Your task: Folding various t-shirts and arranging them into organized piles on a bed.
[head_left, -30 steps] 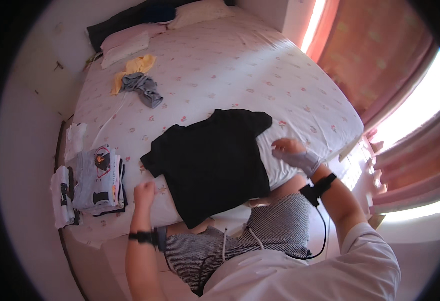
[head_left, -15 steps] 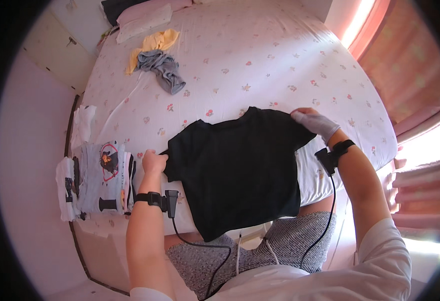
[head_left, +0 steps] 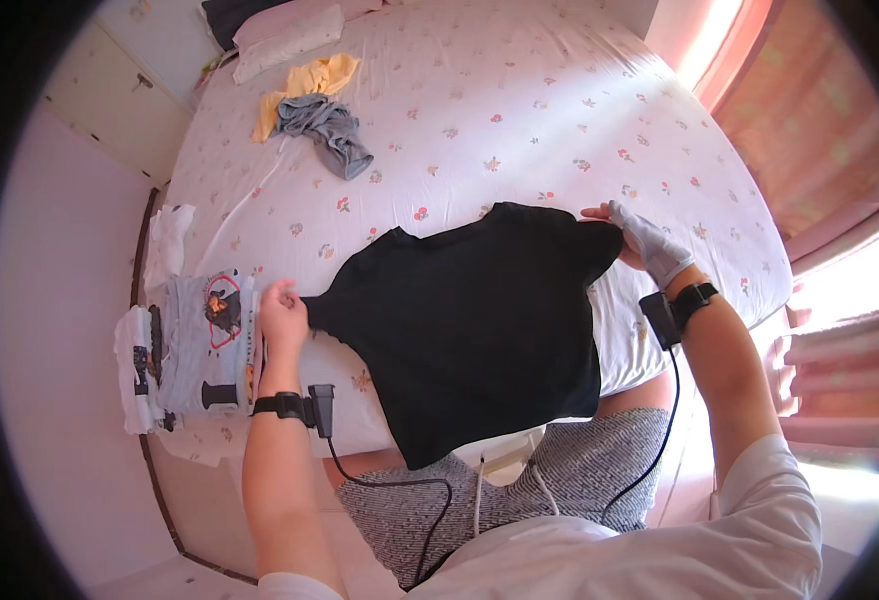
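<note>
A black T-shirt lies spread on the bed, its neckline away from me and its lower edge hanging over the near edge by my lap. My left hand is closed on the left sleeve, which is drawn out taut to that side. At the opposite sleeve, my right hand, in a pale glove that leaves fingertips bare, grips the cloth near the sleeve end; one finger reaches along the shoulder and the others are partly hidden.
Folded clothes stand in a row at the bed's left edge, close to my left hand. A grey garment and a yellow one lie crumpled farther back. Pillows rest at the far end. Pink curtains hang at the right.
My left hand has moved left, stretching the sleeve outward. The right hand has shifted slightly down along the right sleeve and turned, its fingers changing position.
</note>
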Tool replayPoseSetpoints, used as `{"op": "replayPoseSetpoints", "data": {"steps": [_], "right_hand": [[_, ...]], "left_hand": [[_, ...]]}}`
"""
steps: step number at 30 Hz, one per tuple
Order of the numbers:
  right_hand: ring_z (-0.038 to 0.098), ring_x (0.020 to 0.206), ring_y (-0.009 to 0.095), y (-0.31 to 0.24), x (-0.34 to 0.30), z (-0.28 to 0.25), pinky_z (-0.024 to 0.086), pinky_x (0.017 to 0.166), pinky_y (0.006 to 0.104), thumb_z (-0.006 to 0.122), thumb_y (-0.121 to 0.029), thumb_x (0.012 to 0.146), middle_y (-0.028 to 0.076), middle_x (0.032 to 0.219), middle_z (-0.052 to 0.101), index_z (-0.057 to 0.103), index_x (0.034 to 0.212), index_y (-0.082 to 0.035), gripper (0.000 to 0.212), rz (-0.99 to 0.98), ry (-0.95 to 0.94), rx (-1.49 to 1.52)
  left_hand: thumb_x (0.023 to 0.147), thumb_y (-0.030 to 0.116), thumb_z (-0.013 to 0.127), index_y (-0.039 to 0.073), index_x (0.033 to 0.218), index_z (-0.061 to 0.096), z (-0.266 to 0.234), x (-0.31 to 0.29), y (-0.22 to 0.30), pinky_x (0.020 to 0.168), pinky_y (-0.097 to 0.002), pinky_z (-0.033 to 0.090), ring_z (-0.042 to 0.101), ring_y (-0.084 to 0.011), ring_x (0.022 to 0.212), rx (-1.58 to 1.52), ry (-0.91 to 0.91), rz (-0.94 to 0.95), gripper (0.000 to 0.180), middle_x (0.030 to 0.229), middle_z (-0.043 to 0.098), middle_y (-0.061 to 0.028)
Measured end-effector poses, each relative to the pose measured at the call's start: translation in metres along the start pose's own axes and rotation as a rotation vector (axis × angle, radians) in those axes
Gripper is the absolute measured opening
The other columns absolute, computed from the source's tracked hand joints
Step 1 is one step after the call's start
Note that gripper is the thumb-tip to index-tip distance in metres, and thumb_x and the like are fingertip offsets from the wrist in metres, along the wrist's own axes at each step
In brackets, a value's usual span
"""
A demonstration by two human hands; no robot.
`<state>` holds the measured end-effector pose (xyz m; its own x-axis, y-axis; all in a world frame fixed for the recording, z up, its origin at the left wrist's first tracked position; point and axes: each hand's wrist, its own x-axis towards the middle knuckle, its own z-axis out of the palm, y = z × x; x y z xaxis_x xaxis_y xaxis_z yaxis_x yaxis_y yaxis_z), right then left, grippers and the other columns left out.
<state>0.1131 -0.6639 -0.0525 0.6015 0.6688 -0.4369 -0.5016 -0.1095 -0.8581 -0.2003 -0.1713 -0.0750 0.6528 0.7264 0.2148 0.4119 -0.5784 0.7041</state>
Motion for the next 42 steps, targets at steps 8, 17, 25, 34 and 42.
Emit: {"op": "replayPoseSetpoints", "data": {"steps": [8, 17, 25, 34, 42], "right_hand": [[0.058, 0.106, 0.020, -0.007, 0.001, 0.005, 0.044, 0.095, 0.0329, 0.059, -0.050, 0.091, 0.012, 0.111, 0.064, 0.062, 0.116, 0.005, 0.060, -0.370, 0.108, -0.111], [0.049, 0.117, 0.017, -0.014, 0.011, 0.016, 0.042, 0.097, 0.0330, 0.059, -0.046, 0.092, 0.008, 0.126, 0.057, 0.053, 0.132, -0.003, 0.060, -0.378, 0.167, -0.036], [0.052, 0.115, 0.018, 0.046, -0.027, 0.019, 0.044, 0.095, 0.0314, 0.062, -0.030, 0.091, 0.013, 0.133, 0.051, 0.033, 0.144, -0.001, 0.067, -0.287, 0.306, 0.255], [0.055, 0.112, 0.028, 0.055, -0.038, 0.050, 0.043, 0.098, 0.0386, 0.067, -0.029, 0.084, 0.013, 0.126, 0.057, 0.050, 0.133, -0.003, 0.058, -0.537, 0.318, -0.507], [0.051, 0.105, 0.028, 0.093, -0.026, 0.058, 0.047, 0.089, 0.0385, 0.075, -0.035, 0.070, 0.009, 0.120, 0.056, 0.063, 0.118, -0.011, 0.055, -0.826, 0.238, -1.234]], "left_hand": [[0.084, 0.035, 0.064, 0.009, 0.111, 0.065, 0.051, 0.007, 0.060, 0.100, -0.0498, 0.040, 0.052, -0.0362, 0.118, 0.531, -0.255, 0.035, 0.038, 0.119, 0.062, -0.0152], [0.093, 0.018, 0.050, 0.003, 0.100, 0.058, 0.070, 0.070, 0.054, 0.080, -0.0509, 0.047, 0.060, -0.0433, 0.094, 0.518, -0.101, 0.195, 0.019, 0.098, 0.064, -0.0231], [0.081, 0.017, 0.065, 0.004, 0.095, 0.063, 0.134, 0.046, 0.126, 0.088, -0.0467, 0.044, 0.057, -0.0370, 0.101, 0.381, -0.157, 0.518, 0.018, 0.099, 0.063, -0.0167], [0.088, 0.014, 0.060, 0.004, 0.107, 0.063, 0.254, -0.006, 0.290, 0.082, -0.0379, 0.050, 0.064, -0.0316, 0.094, 0.024, -0.612, 0.714, 0.021, 0.104, 0.066, -0.0160], [0.077, 0.022, 0.072, 0.009, 0.103, 0.065, 0.241, -0.037, 0.323, 0.081, -0.0404, 0.051, 0.062, -0.0312, 0.093, 0.418, -0.888, 0.777, 0.030, 0.102, 0.059, -0.0128]]}}
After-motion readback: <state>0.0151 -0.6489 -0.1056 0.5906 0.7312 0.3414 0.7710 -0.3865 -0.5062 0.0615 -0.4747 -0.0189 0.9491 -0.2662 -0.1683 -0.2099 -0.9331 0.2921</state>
